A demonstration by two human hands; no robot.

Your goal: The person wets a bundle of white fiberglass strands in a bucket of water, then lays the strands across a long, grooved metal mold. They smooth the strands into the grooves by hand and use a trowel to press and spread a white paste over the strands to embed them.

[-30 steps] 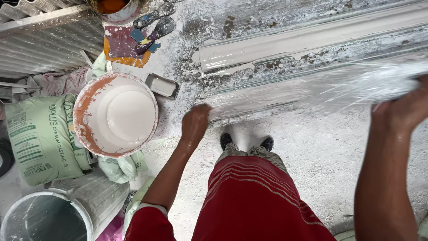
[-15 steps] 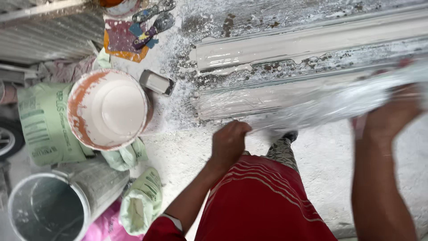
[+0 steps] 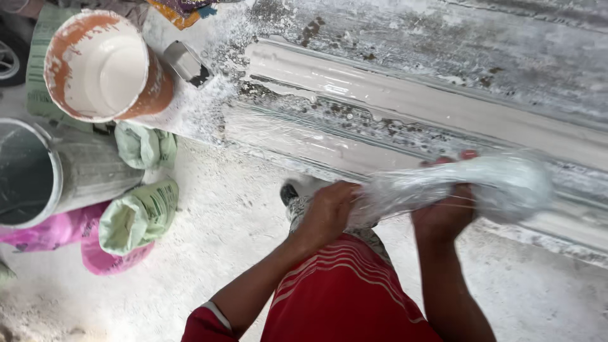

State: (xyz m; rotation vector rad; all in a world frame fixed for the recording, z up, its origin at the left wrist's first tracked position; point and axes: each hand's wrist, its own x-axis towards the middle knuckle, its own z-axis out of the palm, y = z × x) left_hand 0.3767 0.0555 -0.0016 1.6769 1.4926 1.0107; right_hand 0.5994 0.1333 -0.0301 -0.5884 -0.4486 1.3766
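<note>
Compared with half a second before: plastic sheet [image 3: 456, 183] no longer spread along the moulding; gathered into a bunch between both hands. Left hand [image 3: 326, 209] moved up from beside the red shorts [image 3: 345, 294] to the near end of the bunch. View shifted toward the floor at left.

Packages:
- Orange-stained bucket [image 3: 104, 66], upper left, round, white inside, tilted.
- Grey metal drum [image 3: 54, 174], left edge, lying on its side.
- Two green sacks [image 3: 142, 212], rolled shut at the neck, beside the drum; dark print on them, too small to make out.
- Pink bag [image 3: 82, 240], partly under the lower green sack.
- Small grey tray [image 3: 183, 60], just right of the bucket.

Hands:
- Left hand: arm bent at elbow, fingers closed around the narrow end of the plastic sheet.
- Right hand [image 3: 446, 212]: forearm raised upright, fingers wrapped up around the thicker part of the bunch, tips partly hidden by plastic.

Plastic sheet held above the near edge of the long white moulding [image 3: 392, 101], over the dusty floor [image 3: 234, 253].
</note>
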